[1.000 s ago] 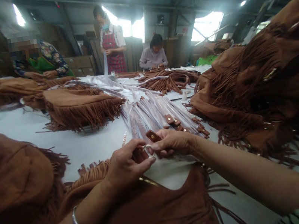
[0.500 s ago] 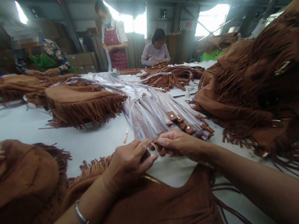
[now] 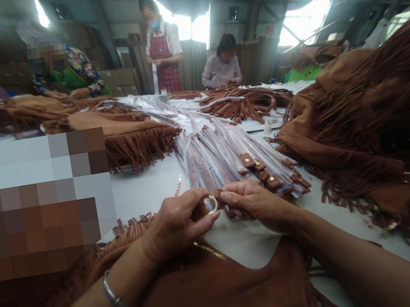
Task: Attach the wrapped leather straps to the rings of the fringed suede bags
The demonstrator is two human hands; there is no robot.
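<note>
Left hand (image 3: 177,223) pinching metal ring (image 3: 212,205) at corner of brown fringed suede bag (image 3: 211,292) on white table (image 3: 147,183). Right hand (image 3: 254,203) gripping strap end (image 3: 219,194) against ring. Step judged: attaching strap. Next calls for threading tab through ring. Wrapped straps (image 3: 228,155) just beyond.

Shiny metal ring (image 3: 212,205) is glinting; the bag (image 3: 220,296) at six o'clock is showing matt, napped brown suede; strap bundle (image 3: 228,155) at twelve is gleaming in glossy clear plastic; smooth white counter (image 3: 147,183).
</note>
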